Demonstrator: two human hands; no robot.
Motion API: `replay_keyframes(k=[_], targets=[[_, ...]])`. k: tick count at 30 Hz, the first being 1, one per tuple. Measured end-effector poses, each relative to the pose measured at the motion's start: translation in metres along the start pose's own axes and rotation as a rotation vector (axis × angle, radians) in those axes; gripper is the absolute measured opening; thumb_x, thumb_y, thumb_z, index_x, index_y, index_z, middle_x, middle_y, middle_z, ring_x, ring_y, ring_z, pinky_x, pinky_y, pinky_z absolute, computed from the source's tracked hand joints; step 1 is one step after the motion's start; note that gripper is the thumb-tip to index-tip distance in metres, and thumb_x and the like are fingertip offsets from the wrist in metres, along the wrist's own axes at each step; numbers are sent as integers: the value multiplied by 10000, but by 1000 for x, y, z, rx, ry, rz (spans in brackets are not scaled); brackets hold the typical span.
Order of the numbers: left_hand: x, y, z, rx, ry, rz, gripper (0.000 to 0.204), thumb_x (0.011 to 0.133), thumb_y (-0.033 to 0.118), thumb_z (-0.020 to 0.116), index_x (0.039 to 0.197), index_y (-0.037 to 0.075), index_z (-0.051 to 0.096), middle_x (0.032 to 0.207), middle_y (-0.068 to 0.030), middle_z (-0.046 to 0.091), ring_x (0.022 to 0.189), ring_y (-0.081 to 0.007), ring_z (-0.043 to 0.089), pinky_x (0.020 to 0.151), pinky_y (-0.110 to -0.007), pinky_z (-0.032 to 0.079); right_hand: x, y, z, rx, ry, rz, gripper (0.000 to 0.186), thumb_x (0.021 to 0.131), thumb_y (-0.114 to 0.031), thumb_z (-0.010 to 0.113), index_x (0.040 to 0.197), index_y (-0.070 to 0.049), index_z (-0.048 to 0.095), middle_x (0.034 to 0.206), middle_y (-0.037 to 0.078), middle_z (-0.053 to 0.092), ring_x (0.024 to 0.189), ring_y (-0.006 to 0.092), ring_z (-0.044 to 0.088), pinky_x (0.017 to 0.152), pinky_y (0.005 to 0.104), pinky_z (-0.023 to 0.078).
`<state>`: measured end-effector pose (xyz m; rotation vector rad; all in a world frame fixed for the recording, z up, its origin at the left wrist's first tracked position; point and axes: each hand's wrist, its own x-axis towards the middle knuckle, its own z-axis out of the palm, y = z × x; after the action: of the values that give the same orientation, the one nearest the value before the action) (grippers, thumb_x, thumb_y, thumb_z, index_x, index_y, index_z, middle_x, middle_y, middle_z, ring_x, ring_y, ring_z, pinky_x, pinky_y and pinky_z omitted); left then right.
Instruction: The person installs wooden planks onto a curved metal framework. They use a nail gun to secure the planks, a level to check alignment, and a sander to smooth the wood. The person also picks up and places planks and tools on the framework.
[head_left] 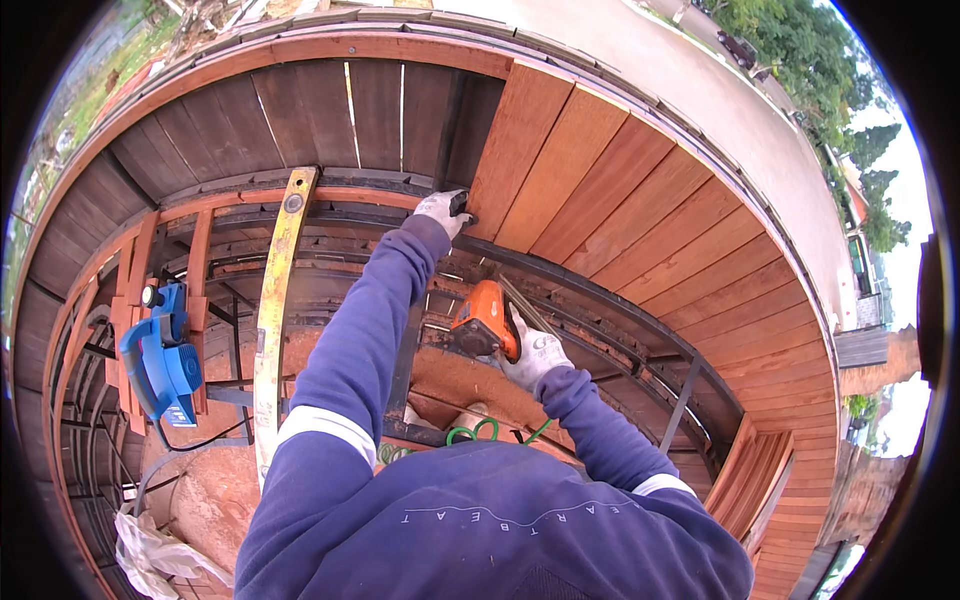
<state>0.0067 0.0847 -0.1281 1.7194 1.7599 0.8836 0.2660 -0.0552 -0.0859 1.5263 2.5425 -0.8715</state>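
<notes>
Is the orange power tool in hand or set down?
In hand: the gloved right hand grips the orange power tool from its right side. Whether it's running, I cannot tell.

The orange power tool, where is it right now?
In the head view, near the centre, the orange power tool is in the gloved right hand, just below the reddish wooden boards.

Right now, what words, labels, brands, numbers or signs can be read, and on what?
Purple-blue sweatshirt: spaced white letters along a thin wavy line, partly legible; wording not copied out here.
Blue power tool: pale print, too small to read.
Right glove: print on the back, too blurred to read.
Yellow level: faint marks, unreadable.
Orange power tool: no text I can make out.
</notes>
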Motion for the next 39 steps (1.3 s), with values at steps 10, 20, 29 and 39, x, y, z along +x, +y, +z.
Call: replay_keyframes(k=[10,20,29,39], targets=[[0,5,-6,71,-24,21,422,828,225,697,1202,42,630,1156,-196,650,1095,-349,602,952,-392,480,25,-12,-13,-42,-39,-7,846,832,-285,592,1508,-9,165,937,256,665,836,406,664,770,460,520],[2,2,-6,74,-63,-18,405,834,220,691,1195,44,634,1144,-200,652,1088,-353,603,944,-400,484,36,-16,-26,-74,-12,6,826,827,-256,561,1503,9,168,1026,270,649,892,402,655,816,465,508],[3,-1,-5,21,-75,8,429,827,206,707,1217,49,621,1119,-202,661,1064,-355,615,924,-396,490,38,-15,-23,-80,-24,33,810,830,-269,574,1492,11,201,991,267,658,862,403,660,788,460,518],[2,6,-8,53,-70,6,437,826,198,705,1229,54,615,1122,-207,659,1065,-359,614,925,-399,488,38,-15,-21,-79,-35,81,825,820,-277,594,1482,23,205,1027,274,651,894,401,657,799,456,512]])
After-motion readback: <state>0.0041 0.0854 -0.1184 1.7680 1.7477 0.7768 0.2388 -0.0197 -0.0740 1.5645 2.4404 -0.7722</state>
